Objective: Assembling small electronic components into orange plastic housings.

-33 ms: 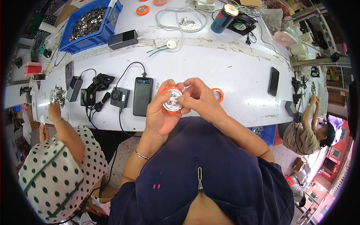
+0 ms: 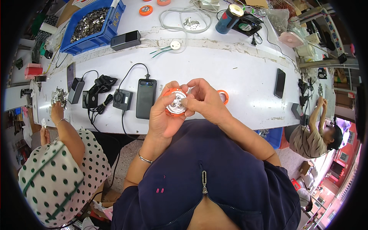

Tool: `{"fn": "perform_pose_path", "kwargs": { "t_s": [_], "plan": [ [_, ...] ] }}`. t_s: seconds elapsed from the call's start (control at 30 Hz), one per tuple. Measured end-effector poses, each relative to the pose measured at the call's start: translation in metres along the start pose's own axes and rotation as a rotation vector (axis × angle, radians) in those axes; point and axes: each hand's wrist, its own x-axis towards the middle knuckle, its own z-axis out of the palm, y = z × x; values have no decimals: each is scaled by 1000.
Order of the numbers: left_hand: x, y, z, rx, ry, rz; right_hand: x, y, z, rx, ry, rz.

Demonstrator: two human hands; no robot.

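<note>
Above the table's near edge, my left hand [image 2: 165, 115] is closed around an orange round case [image 2: 175, 113] with a silver inner face. Its thumb lies over the rim at the left. Round recesses and small metal parts show on that face. From the right, my right hand [image 2: 205, 100] reaches in with its thumb and fingers drawn together at the silver face and right rim. Whatever is between those fingertips is hidden. Just behind my right hand, another orange ring-shaped piece [image 2: 222, 97] lies on the table, partly covered.
Left of my hands are a black power bank [image 2: 146, 99], a small fan-like box [image 2: 122, 99] and cables. A blue bin [image 2: 82, 46] of metal parts stands far left. A phone [image 2: 279, 83] lies right. Co-workers sit at both sides, one in a dotted top [image 2: 57, 184].
My hands and the orange case look the same. At the left, the co-worker's arm and dotted sleeve have shifted slightly.
</note>
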Motion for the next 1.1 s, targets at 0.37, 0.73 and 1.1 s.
{"fn": "perform_pose_path", "kwargs": {
  "t_s": [0.37,0.73,1.1],
  "plan": [
    [-1,1,7,34,27,-26,-5,-17,-2,-422,63,-325],
    [2,10,-8,-23,-42,-1,-25,40,-115,-821,208,-332],
    [11,-3,-20,-20,-86,-52,-11,118,-144,-1341,323,-404]
  ]
}}
